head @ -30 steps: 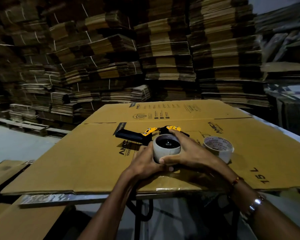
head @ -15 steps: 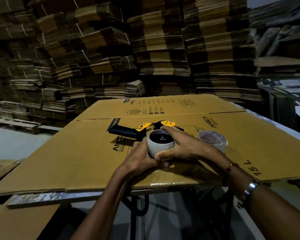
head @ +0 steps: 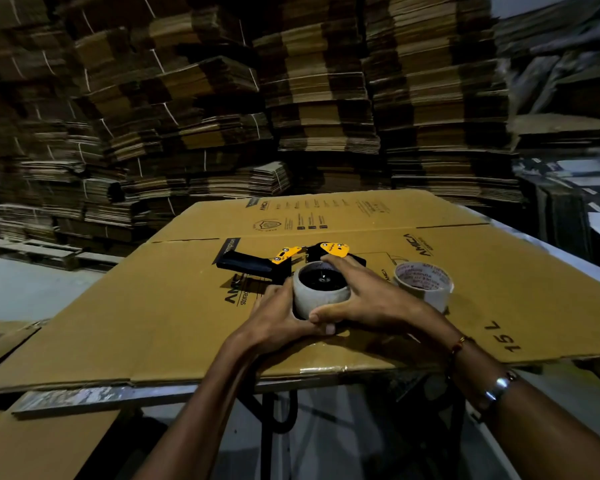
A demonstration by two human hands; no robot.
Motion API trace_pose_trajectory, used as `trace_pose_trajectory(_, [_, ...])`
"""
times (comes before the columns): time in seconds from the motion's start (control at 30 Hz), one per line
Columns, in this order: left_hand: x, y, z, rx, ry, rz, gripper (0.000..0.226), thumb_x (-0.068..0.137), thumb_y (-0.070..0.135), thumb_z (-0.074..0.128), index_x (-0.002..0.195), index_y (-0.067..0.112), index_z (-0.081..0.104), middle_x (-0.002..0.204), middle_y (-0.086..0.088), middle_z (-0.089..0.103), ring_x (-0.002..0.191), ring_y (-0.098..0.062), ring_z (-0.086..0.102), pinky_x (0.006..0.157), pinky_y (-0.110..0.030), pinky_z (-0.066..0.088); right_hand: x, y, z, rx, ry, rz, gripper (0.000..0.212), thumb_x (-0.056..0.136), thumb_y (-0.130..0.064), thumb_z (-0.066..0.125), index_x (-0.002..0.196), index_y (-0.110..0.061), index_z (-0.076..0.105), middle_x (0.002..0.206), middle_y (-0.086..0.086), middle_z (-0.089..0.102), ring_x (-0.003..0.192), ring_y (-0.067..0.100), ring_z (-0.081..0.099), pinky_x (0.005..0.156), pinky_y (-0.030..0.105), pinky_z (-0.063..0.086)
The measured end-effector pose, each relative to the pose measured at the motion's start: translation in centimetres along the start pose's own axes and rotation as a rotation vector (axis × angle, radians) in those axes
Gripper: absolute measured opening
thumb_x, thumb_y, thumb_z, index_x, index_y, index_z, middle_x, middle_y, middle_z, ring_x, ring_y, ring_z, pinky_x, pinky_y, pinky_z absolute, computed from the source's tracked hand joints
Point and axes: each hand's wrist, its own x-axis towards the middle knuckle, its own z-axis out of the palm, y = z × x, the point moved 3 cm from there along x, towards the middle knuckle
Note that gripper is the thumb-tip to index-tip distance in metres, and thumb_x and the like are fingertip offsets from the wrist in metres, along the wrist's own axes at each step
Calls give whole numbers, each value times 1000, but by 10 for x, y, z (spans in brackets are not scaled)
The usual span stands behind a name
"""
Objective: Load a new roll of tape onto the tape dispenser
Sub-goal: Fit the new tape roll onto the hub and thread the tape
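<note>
Tape roll (head: pixel 321 292) sits on the dispenser's hub, flat on the cardboard sheet (head: pixel 153 317) near its front edge. Both hands cup it: the left hand (head: pixel 274 320) wraps its near-left side, the right hand (head: pixel 364 299) curls over its right side, fingertips reaching the far rim. Seating the roll looks like the step in hand; next it probably needs pressing fully down and the free end fed toward the cutter. Just beyond, the tape dispenser (head: pixel 284 261) lies on its side, black handle pointing left. A second roll (head: pixel 423 282) stands just right.
</note>
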Motion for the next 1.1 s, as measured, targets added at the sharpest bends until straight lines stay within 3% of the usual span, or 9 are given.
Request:
trace_pose_trajectory(0.17, [-7, 7, 0, 32, 22, 13, 115, 48, 87, 75, 145, 41, 34, 134, 7, 53, 126, -18, 47, 104, -45, 48, 1, 0, -1, -10, -11, -4, 103, 71, -52, 82, 153, -30, 23, 149, -7, 35, 132, 13, 40, 108, 36, 42])
trace_pose_trajectory(0.37, [-18, 21, -6, 105, 20, 38, 113, 55, 76, 72, 150, 32, 28, 139, 8, 48, 123, -15, 39, 105, -43, 44, -3, -1, 6, -36, 69, -25, 104, 73, -49, 81, 154, -31, 19, 151, -7, 31, 135, 12, 36, 104, 26, 34])
trace_pose_trajectory(0.53, [-20, 22, -6, 129, 16, 25, 110, 62, 72, 74, 152, 31, 25, 141, 7, 46, 125, -17, 38, 104, -41, 43, -2, -2, 3, -41, 47, -25, 105, 72, -50, 82, 155, -29, 20, 150, -8, 32, 135, 13, 37, 108, 31, 38])
trace_pose_trajectory(0.67, [-18, 21, -5, 123, 12, -3, 109, 62, 74, 75, 151, 33, 26, 139, 7, 47, 124, -17, 39, 104, -42, 44, 1, -3, -3, -49, -18, -40, 101, 74, -49, 81, 155, -28, 23, 148, -7, 35, 132, 11, 40, 104, 28, 39])
trace_pose_trajectory(0.83, [-14, 16, -3, 104, 30, -5, 114, 55, 83, 73, 149, 37, 28, 135, 11, 53, 123, -16, 45, 102, -43, 48, 0, 1, 1, -44, 18, -45, 102, 75, -51, 80, 155, -28, 22, 149, -8, 34, 132, 11, 40, 108, 30, 39])
trace_pose_trajectory(1.1, [-21, 25, -7, 115, 8, -20, 109, 57, 81, 65, 148, 35, 27, 133, 7, 49, 121, -16, 39, 104, -44, 44, 3, 3, 1, -61, 24, -35, 101, 72, -62, 76, 153, -29, 26, 148, -7, 36, 132, 13, 41, 107, 33, 41])
